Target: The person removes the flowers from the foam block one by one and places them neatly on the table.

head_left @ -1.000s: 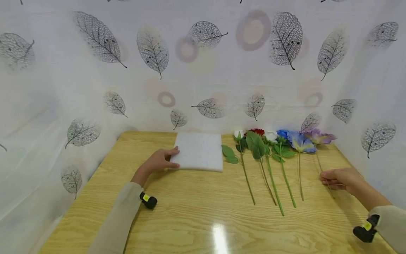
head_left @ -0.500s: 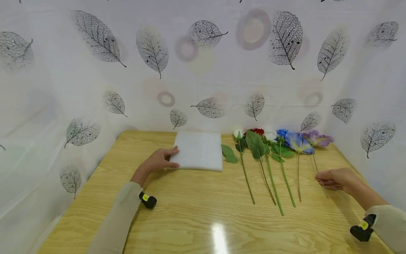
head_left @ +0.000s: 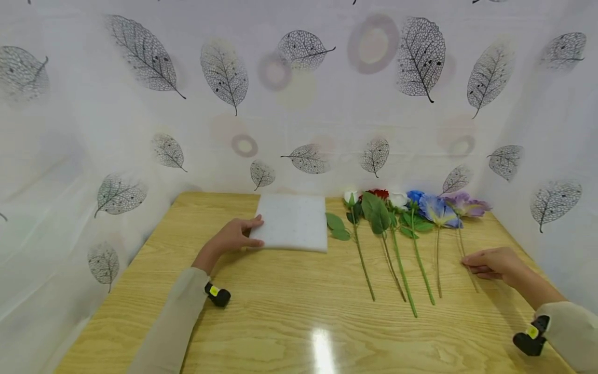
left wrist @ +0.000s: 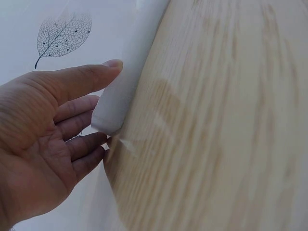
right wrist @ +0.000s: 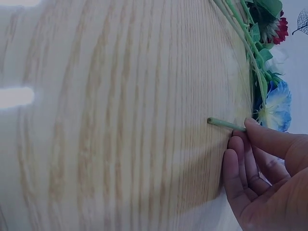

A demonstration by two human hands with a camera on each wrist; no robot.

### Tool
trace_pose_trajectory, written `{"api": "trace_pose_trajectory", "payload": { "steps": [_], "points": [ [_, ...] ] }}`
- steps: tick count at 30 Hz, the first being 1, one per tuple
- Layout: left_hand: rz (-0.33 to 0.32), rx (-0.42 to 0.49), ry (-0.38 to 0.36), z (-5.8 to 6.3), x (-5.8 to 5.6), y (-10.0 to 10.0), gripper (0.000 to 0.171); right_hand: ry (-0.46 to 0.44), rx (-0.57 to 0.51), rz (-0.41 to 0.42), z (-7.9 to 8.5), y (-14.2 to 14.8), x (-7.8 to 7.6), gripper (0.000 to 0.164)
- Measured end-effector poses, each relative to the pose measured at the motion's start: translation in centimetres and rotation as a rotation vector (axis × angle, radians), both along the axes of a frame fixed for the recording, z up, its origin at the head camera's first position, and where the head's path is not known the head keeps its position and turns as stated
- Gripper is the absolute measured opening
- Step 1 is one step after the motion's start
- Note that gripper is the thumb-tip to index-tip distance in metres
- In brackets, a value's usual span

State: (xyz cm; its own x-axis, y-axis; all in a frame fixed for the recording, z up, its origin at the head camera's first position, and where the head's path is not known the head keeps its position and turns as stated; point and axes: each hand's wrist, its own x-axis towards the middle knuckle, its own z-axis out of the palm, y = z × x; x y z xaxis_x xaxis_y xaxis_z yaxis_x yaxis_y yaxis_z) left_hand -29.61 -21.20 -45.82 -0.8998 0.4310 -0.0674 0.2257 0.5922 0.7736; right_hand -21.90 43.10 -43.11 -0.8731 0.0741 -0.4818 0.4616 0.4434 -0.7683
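My left hand (head_left: 235, 236) grips the left edge of a flat white foam sheet (head_left: 291, 223) at the back of the table. In the left wrist view the thumb (left wrist: 111, 67) lies along the sheet's edge, with the fingers on its other side. My right hand (head_left: 495, 264) pinches the thin stem of a purple artificial flower (head_left: 467, 204) between thumb and fingertips. The stem's cut end (right wrist: 210, 121) sticks out past the thumb in the right wrist view. Just left of it lies a blue-violet flower (head_left: 440, 210).
Further left lie a blue flower (head_left: 415, 197), a white flower (head_left: 398, 200), a red flower (head_left: 379, 194) and a white rosebud (head_left: 350, 197), stems toward the front. They rest on a wooden table (head_left: 280, 311). A leaf-print curtain (head_left: 196, 130) encloses the back and sides.
My right hand has slid slightly to the left with the purple flower's stem, bringing it nearer the blue-violet flower. The left hand and the foam sheet have stayed put.
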Motion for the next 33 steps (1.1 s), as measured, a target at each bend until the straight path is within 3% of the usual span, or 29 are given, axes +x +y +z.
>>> {"api": "trace_pose_trajectory", "payload": {
  "steps": [9,33],
  "points": [
    [-0.005,-0.008,0.018,0.47,-0.03,0.02,0.076,0.040,0.056,0.059,-0.09,-0.27,-0.06,0.014],
    [0.001,-0.005,0.008,0.04,0.06,0.06,0.076,0.019,0.097,0.091,-0.12,-0.25,-0.03,0.019]
  ]
}}
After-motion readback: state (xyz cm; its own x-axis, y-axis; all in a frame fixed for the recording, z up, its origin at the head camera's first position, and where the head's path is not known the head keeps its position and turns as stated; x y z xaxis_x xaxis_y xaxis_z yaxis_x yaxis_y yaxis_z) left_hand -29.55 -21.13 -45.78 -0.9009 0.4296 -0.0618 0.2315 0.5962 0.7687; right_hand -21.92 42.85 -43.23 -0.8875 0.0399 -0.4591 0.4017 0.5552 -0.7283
